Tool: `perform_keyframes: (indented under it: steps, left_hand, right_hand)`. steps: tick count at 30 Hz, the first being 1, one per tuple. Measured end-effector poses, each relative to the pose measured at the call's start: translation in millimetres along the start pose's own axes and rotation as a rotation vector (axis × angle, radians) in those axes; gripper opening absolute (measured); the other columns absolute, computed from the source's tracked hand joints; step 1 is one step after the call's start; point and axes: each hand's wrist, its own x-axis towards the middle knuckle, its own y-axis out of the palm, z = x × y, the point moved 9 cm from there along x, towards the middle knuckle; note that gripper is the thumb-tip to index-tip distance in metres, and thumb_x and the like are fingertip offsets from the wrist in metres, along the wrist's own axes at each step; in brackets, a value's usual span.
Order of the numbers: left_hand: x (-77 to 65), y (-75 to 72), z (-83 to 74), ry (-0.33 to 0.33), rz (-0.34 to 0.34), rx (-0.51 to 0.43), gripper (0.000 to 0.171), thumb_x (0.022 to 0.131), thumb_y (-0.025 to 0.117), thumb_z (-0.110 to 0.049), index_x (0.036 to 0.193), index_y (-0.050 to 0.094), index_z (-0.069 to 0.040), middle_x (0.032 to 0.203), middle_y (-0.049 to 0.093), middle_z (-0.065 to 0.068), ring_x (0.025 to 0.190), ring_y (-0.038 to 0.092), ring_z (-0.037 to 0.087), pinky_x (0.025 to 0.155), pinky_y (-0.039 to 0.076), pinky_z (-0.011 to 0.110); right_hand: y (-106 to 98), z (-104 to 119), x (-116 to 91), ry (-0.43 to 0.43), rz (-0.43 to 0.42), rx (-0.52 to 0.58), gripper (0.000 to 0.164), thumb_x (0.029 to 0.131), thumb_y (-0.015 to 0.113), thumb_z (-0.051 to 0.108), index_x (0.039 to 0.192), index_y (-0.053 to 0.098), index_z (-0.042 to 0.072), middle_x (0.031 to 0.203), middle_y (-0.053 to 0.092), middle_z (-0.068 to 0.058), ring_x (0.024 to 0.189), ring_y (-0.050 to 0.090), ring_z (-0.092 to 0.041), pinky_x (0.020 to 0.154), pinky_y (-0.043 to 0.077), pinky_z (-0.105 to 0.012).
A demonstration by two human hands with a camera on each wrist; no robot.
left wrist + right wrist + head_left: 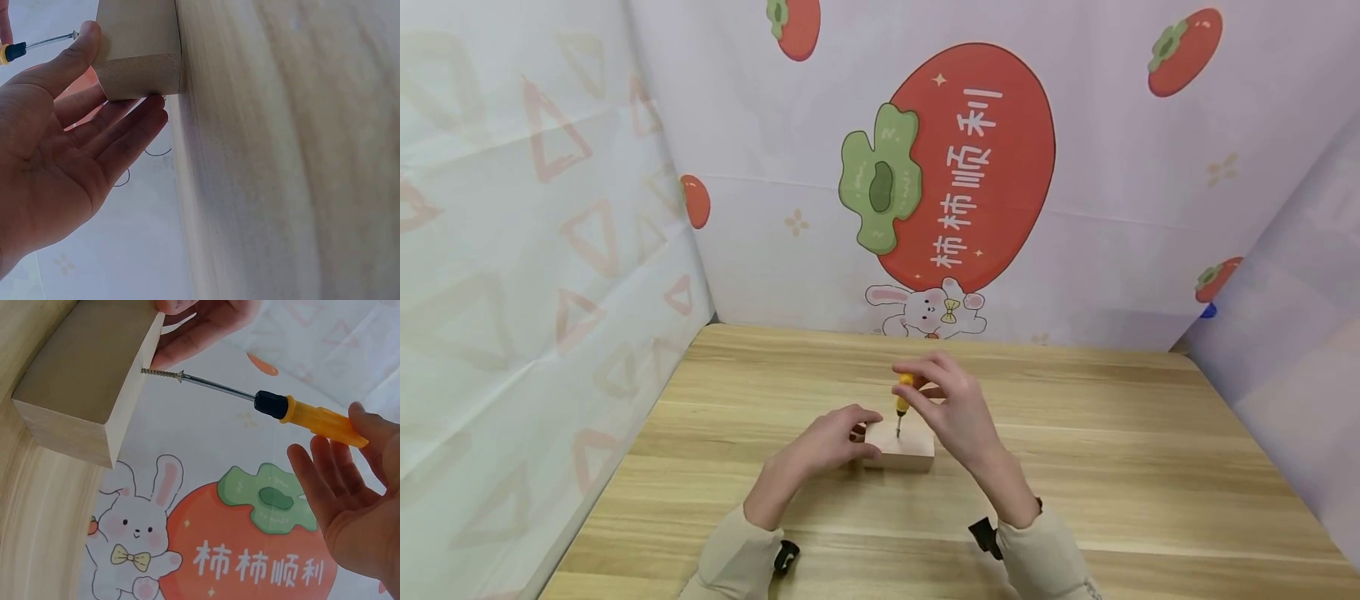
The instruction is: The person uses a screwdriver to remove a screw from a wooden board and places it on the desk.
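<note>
A pale wooden block lies on the table, and my left hand grips its left end. In the left wrist view the thumb is at the block's upper edge and the fingers reach along its far side. A threaded screw stands in the block's top face, most of its shank showing. The tip of a yellow-and-black screwdriver meets the screw head, its shaft in line with the screw. With thumb and fingertips my right hand pinches the end of the screwdriver handle, above the block.
Around the block spreads a wood-grain table. A printed cloth backdrop with persimmons and a rabbit rises behind its far edge, and cloth walls stand on both sides. A small blue object shows by the far right corner.
</note>
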Motion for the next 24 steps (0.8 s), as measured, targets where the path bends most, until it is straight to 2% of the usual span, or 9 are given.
perform_keyframes:
  steps: [4, 10, 13, 16, 20, 24]
  left_hand:
    - [0.1, 0.2, -0.4, 0.006, 0.004, 0.002, 0.05, 0.087, 0.077, -0.031, 0.13, 0.063, -0.008, 0.126, 0.065, 0.009, 0.11, 0.068, 0.025, 0.095, 0.056, 0.043]
    - [0.7, -0.4, 0.3, 0.002, 0.0, 0.001, 0.05, 0.087, 0.077, -0.03, 0.129, 0.064, -0.008, 0.125, 0.065, 0.008, 0.11, 0.068, 0.025, 0.095, 0.056, 0.042]
    - [0.5, 0.1, 1.2, -0.004, 0.004, -0.001, 0.05, 0.087, 0.077, -0.03, 0.13, 0.064, -0.009, 0.125, 0.065, 0.008, 0.11, 0.067, 0.025, 0.095, 0.056, 0.041]
    - [0.0, 0.5, 1.8, -0.005, 0.006, -0.002, 0.05, 0.087, 0.077, -0.031, 0.13, 0.063, -0.009, 0.124, 0.065, 0.007, 0.111, 0.067, 0.024, 0.095, 0.056, 0.041]
    - [0.0, 0.8, 1.2, 0.006, 0.005, -0.009, 0.05, 0.088, 0.077, -0.03, 0.13, 0.063, -0.008, 0.124, 0.065, 0.007, 0.11, 0.067, 0.025, 0.095, 0.056, 0.042]
    - [0.1, 0.8, 1.4, 0.013, 0.002, -0.005, 0.05, 0.088, 0.077, -0.03, 0.13, 0.063, -0.008, 0.124, 0.065, 0.007, 0.11, 0.068, 0.025, 0.095, 0.056, 0.041]
  right_hand:
    - [-3.0, 2.5, 0.4, 0.005, -0.015, -0.035, 0.03, 0.084, 0.078, 0.006, 0.113, 0.074, 0.01, 0.094, 0.067, -0.001, 0.082, 0.068, -0.012, 0.07, 0.061, -0.025]
    - [0.6, 0.9, 2.1, 0.038, 0.086, -0.011, 0.032, 0.091, 0.068, 0.0, 0.121, 0.068, 0.009, 0.108, 0.072, -0.003, 0.091, 0.069, -0.015, 0.074, 0.061, -0.025]
    - [1.2, -2.0, 1.7, 0.069, 0.099, 0.019, 0.03, 0.092, 0.067, 0.0, 0.121, 0.067, 0.009, 0.111, 0.073, -0.005, 0.093, 0.07, -0.017, 0.076, 0.061, -0.025]
    - [0.4, -3.8, 0.2, 0.075, 0.072, 0.043, 0.029, 0.089, 0.072, 0.004, 0.118, 0.068, 0.009, 0.109, 0.071, -0.006, 0.092, 0.071, -0.02, 0.075, 0.061, -0.026]
    - [-2.9, -3.7, -1.5, 0.053, -0.001, 0.02, 0.03, 0.083, 0.079, 0.007, 0.112, 0.072, 0.01, 0.1, 0.065, -0.004, 0.085, 0.067, -0.017, 0.069, 0.061, -0.025]
    - [-4.7, -1.4, -1.2, 0.033, -0.038, 0.0, 0.027, 0.084, 0.078, 0.006, 0.111, 0.073, 0.01, 0.097, 0.065, -0.003, 0.083, 0.066, -0.015, 0.069, 0.061, -0.025]
